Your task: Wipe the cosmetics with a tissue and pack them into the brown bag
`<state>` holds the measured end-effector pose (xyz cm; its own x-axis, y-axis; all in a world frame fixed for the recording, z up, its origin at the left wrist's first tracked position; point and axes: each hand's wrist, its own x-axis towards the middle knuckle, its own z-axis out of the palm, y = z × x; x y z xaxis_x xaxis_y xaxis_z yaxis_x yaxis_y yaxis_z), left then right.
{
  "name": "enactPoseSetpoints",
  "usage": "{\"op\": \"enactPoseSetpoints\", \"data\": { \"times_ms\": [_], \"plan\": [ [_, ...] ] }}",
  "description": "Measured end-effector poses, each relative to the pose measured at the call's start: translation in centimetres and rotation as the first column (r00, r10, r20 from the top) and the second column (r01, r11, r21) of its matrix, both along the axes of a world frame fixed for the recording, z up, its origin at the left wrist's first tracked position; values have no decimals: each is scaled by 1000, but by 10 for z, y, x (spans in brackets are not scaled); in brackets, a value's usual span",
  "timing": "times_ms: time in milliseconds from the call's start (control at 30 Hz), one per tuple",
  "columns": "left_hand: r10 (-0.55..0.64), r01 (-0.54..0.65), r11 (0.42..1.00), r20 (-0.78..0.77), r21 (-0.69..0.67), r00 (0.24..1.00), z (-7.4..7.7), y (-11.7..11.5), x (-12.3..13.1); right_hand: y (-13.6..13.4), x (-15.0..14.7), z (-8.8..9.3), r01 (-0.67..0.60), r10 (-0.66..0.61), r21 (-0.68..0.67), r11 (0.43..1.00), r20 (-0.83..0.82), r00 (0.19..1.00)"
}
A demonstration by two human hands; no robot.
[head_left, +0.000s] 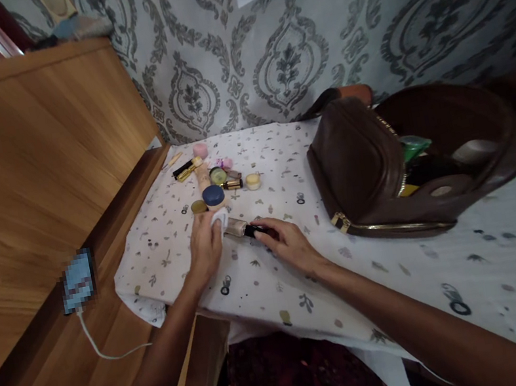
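Note:
My right hand (287,242) grips the black cap of a small foundation bottle (236,227), which lies nearly level just over the cloth. A folded white wipe (220,217) is pinched in my left hand (205,245) and meets the bottle's left end. Just beyond the hands sit a jar with a dark blue lid (213,195) and a flat gold-toned round piece (199,207). Past them are a round green-topped container (218,175), a black and gold tube (232,185), a small yellow-lidded jar (253,182) and a beige tube (202,176).
An open brown leather bag (363,168) with a gold zip stands to the right on the patterned tablecloth (302,305). Slim black and gold tubes (188,169) and a pink jar (200,150) lie at the back left. A wooden cabinet (41,151) borders the left side.

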<state>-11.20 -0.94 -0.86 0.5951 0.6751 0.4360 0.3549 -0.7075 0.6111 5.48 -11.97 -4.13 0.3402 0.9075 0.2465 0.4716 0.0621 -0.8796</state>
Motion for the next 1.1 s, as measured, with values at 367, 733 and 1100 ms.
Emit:
{"op": "enactPoseSetpoints", "data": {
  "times_ms": [367,733,1100],
  "plan": [
    [-386,385,726,126,-570,914,-7,39,0,1,10,-1,-107,105,-8,994,-145,984],
    [-317,353,708,172,-611,933,-7,34,-4,-1,9,4,-96,95,27,995,13,995],
    [-211,325,711,251,-624,945,-8,22,0,3,4,2,29,2,70,997,-408,913]
  ]
}}
